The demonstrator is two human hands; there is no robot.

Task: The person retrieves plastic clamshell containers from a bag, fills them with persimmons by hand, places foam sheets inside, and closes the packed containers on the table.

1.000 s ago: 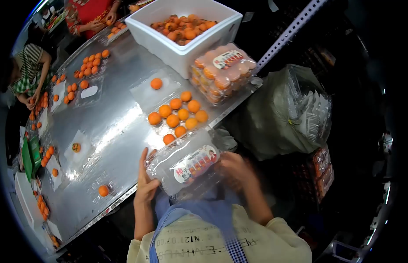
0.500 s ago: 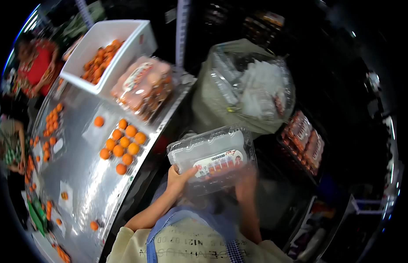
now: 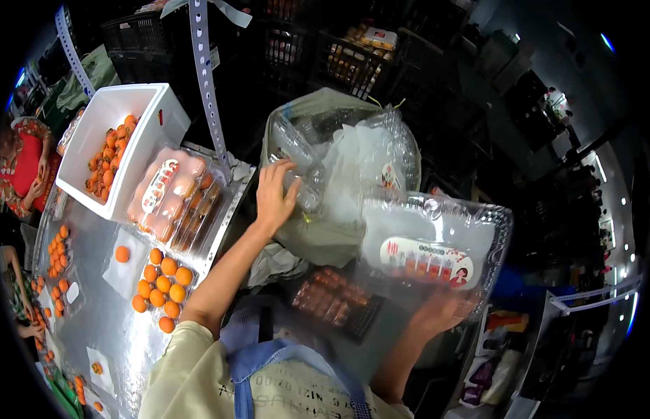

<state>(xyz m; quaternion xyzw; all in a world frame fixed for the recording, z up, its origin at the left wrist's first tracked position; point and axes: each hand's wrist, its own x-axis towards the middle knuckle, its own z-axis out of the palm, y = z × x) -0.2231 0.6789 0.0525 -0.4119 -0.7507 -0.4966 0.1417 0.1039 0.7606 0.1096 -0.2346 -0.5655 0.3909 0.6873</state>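
My right hand [image 3: 440, 312] grips the lower edge of a clear plastic clamshell box [image 3: 381, 234], its fingers partly blurred behind the plastic. A white oval label [image 3: 429, 262] with fruit pictures is on the box, and no fruit shows inside it. My left hand [image 3: 274, 195] is open and holds nothing, its fingers reaching over the near left rim of a large greenish sack [image 3: 286, 234]. Clear plastic boxes [image 3: 302, 157] and white liners [image 3: 349, 167] fill the sack. Whether my left fingertips touch the plastic, I cannot tell.
On the metal table [image 3: 94, 279] at left lie loose persimmons [image 3: 157, 298], filled boxes [image 3: 174, 199] and a white foam bin [image 3: 140, 150] of fruit. A perforated post [image 3: 207, 84] rises at the table's edge. A dark crate [image 3: 339, 300] stands below. Another person [image 3: 28, 167] is at far left.
My left hand has let go of the box and moved up to the sack. My right hand has carried the box to the right. The camera view has shifted.
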